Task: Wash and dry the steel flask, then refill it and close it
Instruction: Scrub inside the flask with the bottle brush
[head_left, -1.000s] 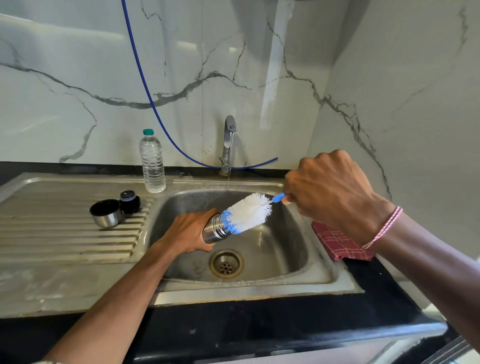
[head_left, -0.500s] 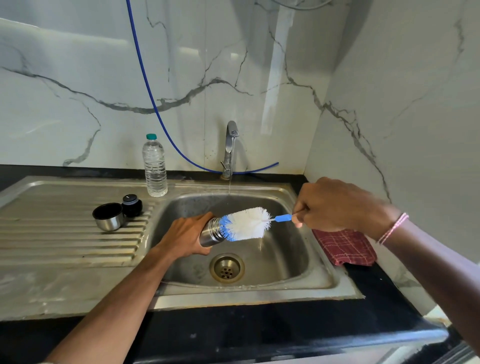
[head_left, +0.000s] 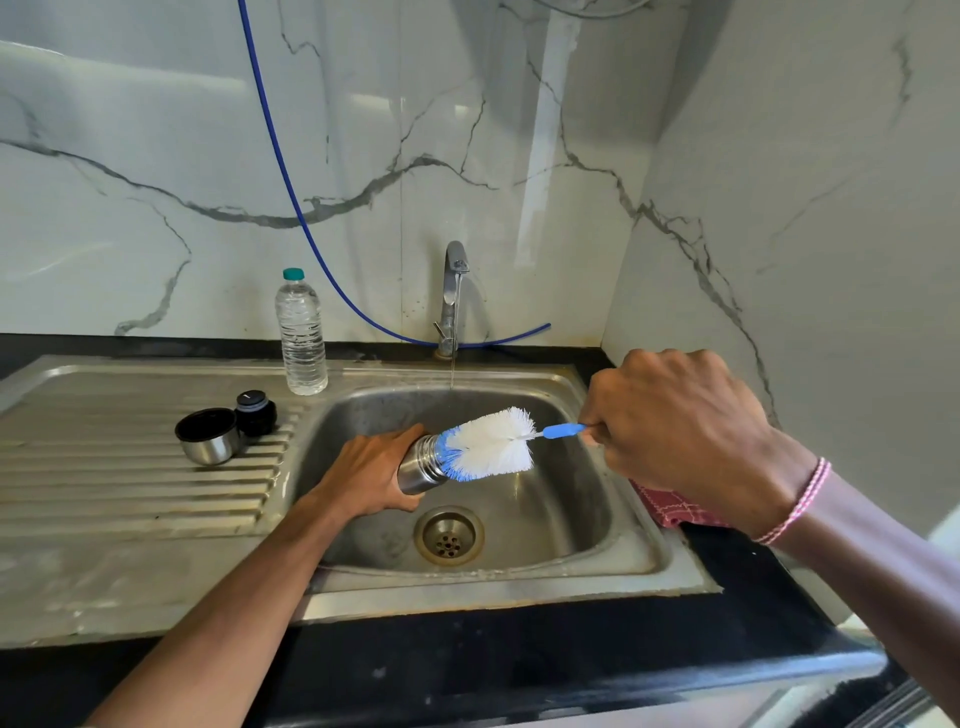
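My left hand (head_left: 371, 475) grips the steel flask (head_left: 418, 465) and holds it on its side over the sink basin (head_left: 566, 499), mouth pointing right. My right hand (head_left: 675, 431) grips the blue handle of a bottle brush (head_left: 491, 444). Its white and blue bristles sit at the flask's mouth. On the drainboard to the left stand the flask's steel cup lid (head_left: 208, 435) and its black stopper (head_left: 254, 413), side by side. A clear plastic water bottle (head_left: 301, 335) with a green cap stands upright at the sink's back rim.
A thin stream of water runs from the tap (head_left: 453, 296) into the basin, behind the brush. A red checked cloth (head_left: 670, 506) lies on the black counter right of the sink, partly under my right wrist. A blue hose (head_left: 291, 197) hangs along the marble wall.
My right hand has dropped lower and drawn slightly right, levelling the brush at the flask's mouth. My left hand keeps the flask in about the same spot.
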